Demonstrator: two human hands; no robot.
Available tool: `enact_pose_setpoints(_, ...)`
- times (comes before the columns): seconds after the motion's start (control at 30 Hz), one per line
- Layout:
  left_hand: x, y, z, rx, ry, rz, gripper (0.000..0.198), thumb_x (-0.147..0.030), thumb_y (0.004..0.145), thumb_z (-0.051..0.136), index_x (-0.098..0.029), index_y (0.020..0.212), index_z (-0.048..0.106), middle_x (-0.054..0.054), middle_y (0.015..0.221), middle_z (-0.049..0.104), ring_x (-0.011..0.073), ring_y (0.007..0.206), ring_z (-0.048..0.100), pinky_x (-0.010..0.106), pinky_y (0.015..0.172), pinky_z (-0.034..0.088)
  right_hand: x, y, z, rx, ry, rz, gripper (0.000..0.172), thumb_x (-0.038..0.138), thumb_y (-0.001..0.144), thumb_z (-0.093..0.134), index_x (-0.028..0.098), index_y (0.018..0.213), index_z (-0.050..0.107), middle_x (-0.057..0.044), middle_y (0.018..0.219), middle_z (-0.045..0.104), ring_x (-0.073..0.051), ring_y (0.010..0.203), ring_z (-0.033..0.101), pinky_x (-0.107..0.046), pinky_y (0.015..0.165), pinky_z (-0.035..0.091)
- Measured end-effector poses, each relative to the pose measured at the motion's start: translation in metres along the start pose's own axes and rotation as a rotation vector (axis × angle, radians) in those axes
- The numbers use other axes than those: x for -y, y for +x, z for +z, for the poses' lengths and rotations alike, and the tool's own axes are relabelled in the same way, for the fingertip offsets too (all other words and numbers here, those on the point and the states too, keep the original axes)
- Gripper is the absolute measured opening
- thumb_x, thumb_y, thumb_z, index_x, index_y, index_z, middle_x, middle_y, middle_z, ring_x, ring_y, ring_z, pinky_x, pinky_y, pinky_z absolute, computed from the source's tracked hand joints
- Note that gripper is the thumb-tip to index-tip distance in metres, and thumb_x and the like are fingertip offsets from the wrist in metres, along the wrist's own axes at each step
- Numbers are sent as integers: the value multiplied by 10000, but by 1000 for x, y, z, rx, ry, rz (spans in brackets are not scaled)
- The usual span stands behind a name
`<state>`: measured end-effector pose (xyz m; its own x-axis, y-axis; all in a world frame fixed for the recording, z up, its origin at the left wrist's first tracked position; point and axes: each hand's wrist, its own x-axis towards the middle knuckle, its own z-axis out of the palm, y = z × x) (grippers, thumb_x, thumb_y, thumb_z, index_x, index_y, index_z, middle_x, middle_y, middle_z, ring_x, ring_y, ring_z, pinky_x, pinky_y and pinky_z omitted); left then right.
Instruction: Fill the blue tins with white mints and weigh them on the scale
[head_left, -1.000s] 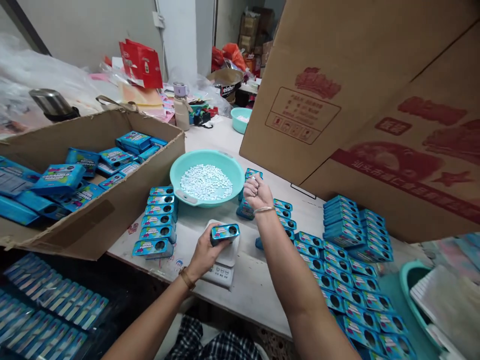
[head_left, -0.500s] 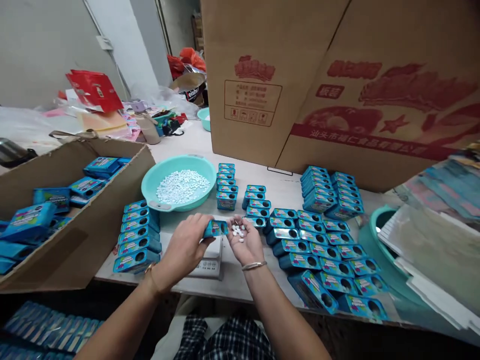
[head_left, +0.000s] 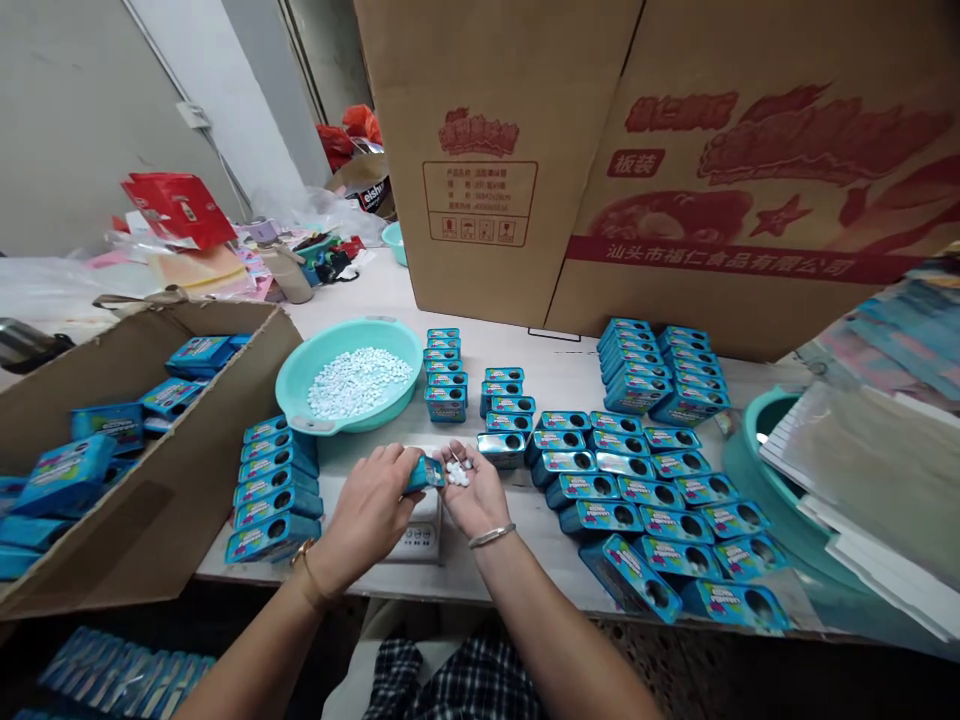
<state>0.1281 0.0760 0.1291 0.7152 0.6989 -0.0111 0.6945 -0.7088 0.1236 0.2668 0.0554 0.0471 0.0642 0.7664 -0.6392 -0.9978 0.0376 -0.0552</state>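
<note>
Over a small white scale (head_left: 420, 542), my left hand (head_left: 373, 505) grips a small blue tin (head_left: 425, 474), tilted with its opening toward my other palm. My right hand (head_left: 481, 502) is cupped palm up beside the tin's mouth and holds a little pile of small white candies (head_left: 458, 474). Behind my hands, a turquoise basin (head_left: 283, 385) contains many more of these candies. Blue tins (head_left: 274, 538) stand in a row left of the scale, and further rows of tins (head_left: 600, 515) with round dark openings stand to the right.
An open cardboard box (head_left: 176, 450) with blue tins stands at the left. Large printed cartons (head_left: 487, 275) rise behind the table. Papers (head_left: 885, 490) lie over a second turquoise basin (head_left: 750, 420) at the right. A bottle (head_left: 289, 272) stands at the back left.
The tin and my right palm have come closer together, and the candies are gathered nearer the tin's opening. My view has shifted slightly.
</note>
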Motion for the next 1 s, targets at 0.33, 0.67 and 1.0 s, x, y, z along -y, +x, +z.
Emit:
enact_pose_setpoints(0.33,-1,-8,-15,-30,54,-33,199,-249,889,539,-228,1086,547,54,983,574,257,925,512,357,748,371,-8,-4,5,-1,-31,40,219,181,916,481,123,780,642,-47,698,666,-134,674,656,-268,656,555)
enact_pose_setpoints(0.67,18,-7,1,-115,-169,-46,266,-286,879,568,-225,1137,545,58,1017,596,241,969,546,360,829,432,-4,-5,8,15,-31,38,201,166,911,480,121,799,640,-48,701,671,-130,687,659,-271,675,563)
enact_pose_setpoints(1.0,46,-9,64,-329,-1017,-280,425,-362,748,734,-180,1103,588,41,997,681,195,902,642,319,830,510,5,-12,5,23,-85,2,159,156,898,482,143,839,629,-45,749,669,-135,691,656,-302,677,579)
